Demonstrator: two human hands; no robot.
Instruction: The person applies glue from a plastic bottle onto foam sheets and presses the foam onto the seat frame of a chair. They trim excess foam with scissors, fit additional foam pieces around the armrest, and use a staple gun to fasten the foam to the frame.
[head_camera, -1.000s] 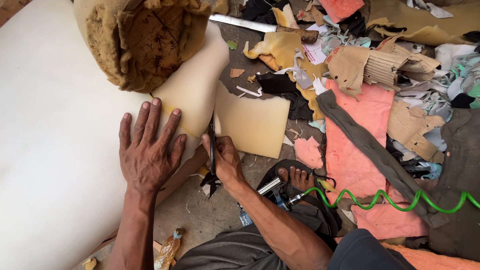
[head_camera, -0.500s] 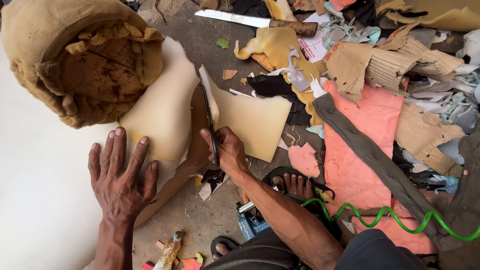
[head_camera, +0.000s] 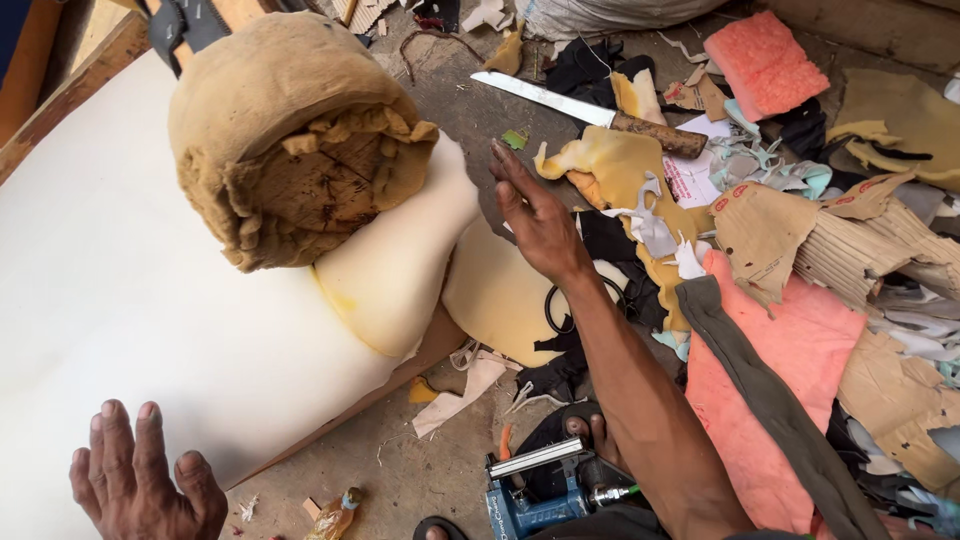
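Your right hand is stretched out flat and open, fingers together, holding nothing, hovering over the dark floor. Just under its wrist, toward you, lies a loose pale yellow foam piece; whether the palm touches it can't be told. Left of that hand the big cream foam sheet bulges up at its yellowed edge, and on top of the bulge sits a tan cloth-wrapped roll with a ragged cut face. Beyond the fingertips, well apart, a long knife with a wooden handle lies on the floor, blade pointing left. To the right of that arm: yellow foam scraps, torn cardboard, pink foam and a grey-green strap. Your left hand is at the bottom edge, fingers spread wide, pressed flat on the cream sheet, gripping nothing. Near your right elbow a blue staple gun rests on the floor next to a sandalled foot.
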